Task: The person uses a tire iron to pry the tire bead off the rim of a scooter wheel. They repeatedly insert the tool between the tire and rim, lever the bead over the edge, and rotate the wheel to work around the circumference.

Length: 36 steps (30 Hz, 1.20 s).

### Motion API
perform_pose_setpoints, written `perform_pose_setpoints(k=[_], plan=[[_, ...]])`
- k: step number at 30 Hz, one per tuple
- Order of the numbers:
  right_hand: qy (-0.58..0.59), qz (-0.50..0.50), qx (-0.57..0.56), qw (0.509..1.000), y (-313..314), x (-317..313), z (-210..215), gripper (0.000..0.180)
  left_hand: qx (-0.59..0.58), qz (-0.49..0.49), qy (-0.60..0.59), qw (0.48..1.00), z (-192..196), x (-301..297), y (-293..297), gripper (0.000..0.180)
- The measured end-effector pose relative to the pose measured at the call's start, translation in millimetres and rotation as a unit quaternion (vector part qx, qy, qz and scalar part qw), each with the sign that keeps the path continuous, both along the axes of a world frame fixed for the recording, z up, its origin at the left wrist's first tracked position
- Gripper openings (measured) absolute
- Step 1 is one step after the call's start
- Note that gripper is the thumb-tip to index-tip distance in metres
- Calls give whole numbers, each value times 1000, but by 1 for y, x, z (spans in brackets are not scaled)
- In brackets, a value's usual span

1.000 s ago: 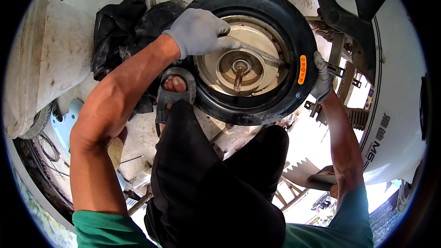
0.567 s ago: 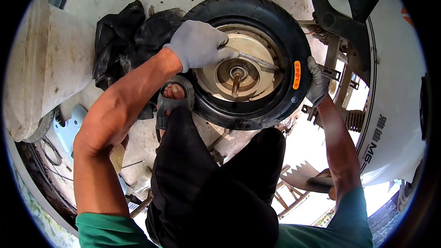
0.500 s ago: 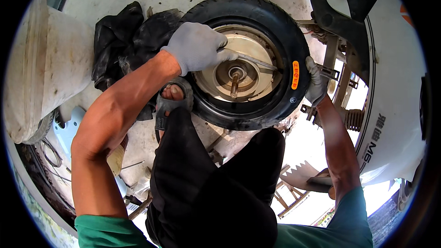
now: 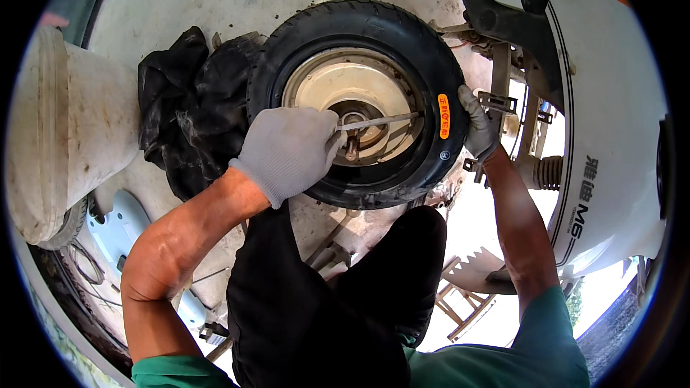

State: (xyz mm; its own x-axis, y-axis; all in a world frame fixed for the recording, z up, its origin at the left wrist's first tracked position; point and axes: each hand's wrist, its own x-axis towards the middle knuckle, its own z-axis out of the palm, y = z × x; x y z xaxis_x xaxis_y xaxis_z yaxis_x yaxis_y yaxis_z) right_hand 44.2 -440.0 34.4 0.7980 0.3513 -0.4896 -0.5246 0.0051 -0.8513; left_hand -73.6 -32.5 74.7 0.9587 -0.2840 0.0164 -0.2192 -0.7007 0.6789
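Observation:
A black tyre (image 4: 420, 50) lies on its side around a pale metal wheel hub (image 4: 345, 79), whose axle (image 4: 351, 149) sticks up from the middle. My left hand (image 4: 287, 149), in a grey knit glove, is closed around one end of a flat metal tyre lever (image 4: 384, 121). The lever crosses the hub, its far end at the inner edge of the tyre on the right, close to an orange label (image 4: 443, 116). My right hand (image 4: 480, 125), also gloved, grips the tyre's outer right side; part of its fingers is hidden.
Crumpled black cloth or plastic (image 4: 172, 108) lies left of the tyre, beside a large whitish bucket (image 4: 100, 111). At right stands a white scooter body (image 4: 611, 122) with exposed frame parts and a spring (image 4: 548, 172). A light-blue panel (image 4: 118, 223) lies at lower left.
My left hand has come nearer to me with the tyre lever, which now lies more level across the hub. My right hand remains at the tyre's edge. The view has shifted slightly.

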Motion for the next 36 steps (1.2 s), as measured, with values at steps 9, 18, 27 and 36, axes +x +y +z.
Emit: perform_pose_setpoints(k=[9,18,27,36], plan=[[137,18,205,969,15,-1,1,63,3,35,1,999,-5,-13,-18,27],[68,-39,89,993,-5,0,-29,71,-11,19,107,994,32,-10,-21,28],[-176,-1,-211,962,95,-14,59,77,-303,-65,42,950,40,-22,-4,32],[-199,13,-275,940,86,-21,58,91,-385,-283,-72,875,98,12,-77,29]])
